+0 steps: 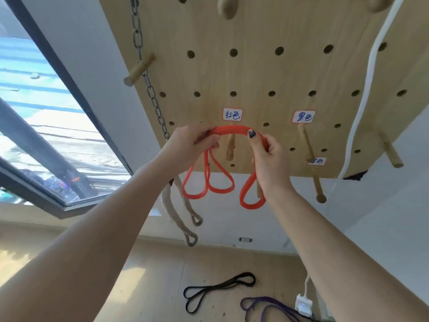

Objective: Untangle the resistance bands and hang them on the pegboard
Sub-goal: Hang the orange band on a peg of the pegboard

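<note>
Here, red band [234, 130] folded in several flat strands, arched over wooden peg [231, 148] on pegboard [255, 73], below handwritten label [232, 114]. Left hand [192, 145] pinches one end of arch, right hand [270, 156] grips other. Three loops dangle below hands. Black band [218, 288] and purple band [267, 305] lie on floor [144, 275], apart.
</note>
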